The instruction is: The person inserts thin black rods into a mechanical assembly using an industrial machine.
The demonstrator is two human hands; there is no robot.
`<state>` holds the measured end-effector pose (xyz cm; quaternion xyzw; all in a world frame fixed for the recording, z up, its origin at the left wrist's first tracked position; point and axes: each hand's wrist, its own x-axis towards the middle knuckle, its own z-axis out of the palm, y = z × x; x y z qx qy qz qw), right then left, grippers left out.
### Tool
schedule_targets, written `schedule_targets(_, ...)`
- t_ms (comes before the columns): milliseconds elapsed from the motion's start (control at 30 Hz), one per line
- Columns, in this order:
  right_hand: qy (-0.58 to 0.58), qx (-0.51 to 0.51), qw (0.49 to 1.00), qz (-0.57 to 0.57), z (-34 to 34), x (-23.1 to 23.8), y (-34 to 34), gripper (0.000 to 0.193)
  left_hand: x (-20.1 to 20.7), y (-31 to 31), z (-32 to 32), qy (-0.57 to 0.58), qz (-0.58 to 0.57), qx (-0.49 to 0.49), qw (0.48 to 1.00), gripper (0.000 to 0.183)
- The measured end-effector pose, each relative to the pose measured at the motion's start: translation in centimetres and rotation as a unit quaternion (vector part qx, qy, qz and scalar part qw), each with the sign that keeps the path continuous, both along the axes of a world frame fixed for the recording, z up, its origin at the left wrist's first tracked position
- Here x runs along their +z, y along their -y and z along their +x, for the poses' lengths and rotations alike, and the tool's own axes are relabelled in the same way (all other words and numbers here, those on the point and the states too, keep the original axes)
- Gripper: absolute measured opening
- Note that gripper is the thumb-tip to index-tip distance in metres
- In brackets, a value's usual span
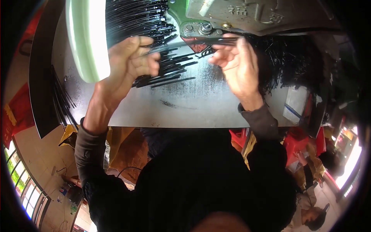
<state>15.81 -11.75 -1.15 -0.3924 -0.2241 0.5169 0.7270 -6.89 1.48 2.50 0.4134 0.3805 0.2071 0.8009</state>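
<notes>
My right hand (240, 67) pinches a few thin black wires (228, 40) between thumb and fingers, palm turned up. These wires stretch leftward, blurred, above the metal tabletop (181, 110). Their left end reaches the curled fingers of my left hand (133, 60), which are smeared by motion, so I cannot tell whether they grip it. Below and behind my left hand lie loose black wires (174, 69) in a rough row. A thick bundle of black wires (135, 17) with connector-like ends lies beyond it.
At the far side stands a machine with a green base (177, 11), bolts and a metal cover (259, 15). A white lamp (87, 42) hangs close on the left. A tangled black wire pile (293, 58) and a white box (295, 102) lie right. Another person (313, 208) is at lower right.
</notes>
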Motion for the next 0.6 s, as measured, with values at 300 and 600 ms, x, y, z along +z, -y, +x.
schedule_targets(300, 0.042, -0.092, 0.995, -0.013, 1.7, 0.4, -1.4, 0.038, -1.7, 1.3, 7.0, 0.206, -0.111, 0.102, 0.967, 0.023)
schedule_targets(600, 0.066, -0.097, 0.993, -0.023, 1.7, 0.4, -1.3, 0.041, -1.7, 2.1, 8.4, 0.182, -0.061, 0.153, 0.969, 0.023)
